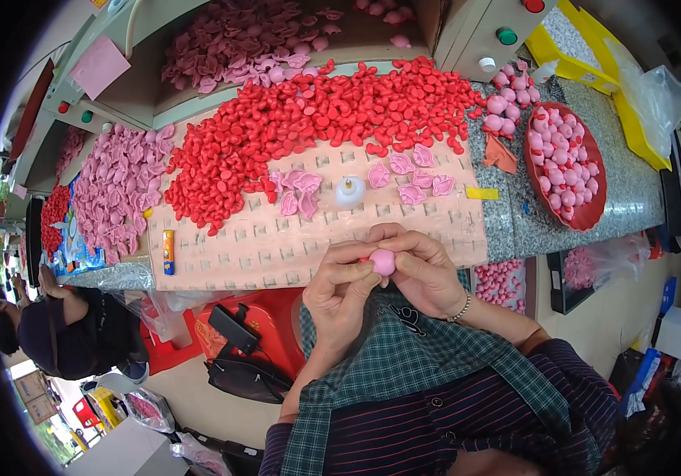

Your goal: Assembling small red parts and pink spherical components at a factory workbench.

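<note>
Worktable carrying a heap of red pieces; a red bowl of pink balls at right. Near edge: left hand and right hand, both closed around 1 pink ball pinched between their fingertips.

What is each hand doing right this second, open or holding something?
Left hand: closed, fingertips pinching the small pink rounded piece.
Right hand: closed around the same pink piece from the other side.
</note>
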The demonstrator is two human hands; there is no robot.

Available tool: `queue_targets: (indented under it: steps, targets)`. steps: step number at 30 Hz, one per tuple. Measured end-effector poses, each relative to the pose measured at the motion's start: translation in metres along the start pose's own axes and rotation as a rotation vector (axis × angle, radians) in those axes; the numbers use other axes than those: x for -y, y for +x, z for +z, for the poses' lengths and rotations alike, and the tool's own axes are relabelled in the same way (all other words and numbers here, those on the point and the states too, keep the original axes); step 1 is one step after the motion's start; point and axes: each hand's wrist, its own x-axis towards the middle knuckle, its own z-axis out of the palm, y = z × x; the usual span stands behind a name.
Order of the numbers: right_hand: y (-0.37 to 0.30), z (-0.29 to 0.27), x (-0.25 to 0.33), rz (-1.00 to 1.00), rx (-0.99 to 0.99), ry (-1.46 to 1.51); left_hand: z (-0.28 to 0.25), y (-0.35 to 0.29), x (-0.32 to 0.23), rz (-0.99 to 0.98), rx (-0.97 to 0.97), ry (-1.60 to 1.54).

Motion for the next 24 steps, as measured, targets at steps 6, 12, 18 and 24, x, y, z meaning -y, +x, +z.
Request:
queue_targets:
  steps: [6, 12, 18, 24]
  targets:
    - [0.000, 0.008, -0.001, -0.002, -0.053, 0.066, 0.001, -0.004, -0.001, 0.019, -0.096, 0.109]
    - [-0.002, 0.008, 0.000, -0.018, -0.047, 0.025, 0.005, -0.004, -0.004, -0.014, -0.146, 0.043]
    - [-0.001, 0.010, -0.001, -0.133, -0.055, -0.065, 0.002, -0.005, 0.004, -0.058, -0.081, -0.213]
    - [0.000, 0.016, -0.001, -0.253, -0.101, -0.219, 0.004, -0.002, 0.010, -0.014, -0.020, -0.327]
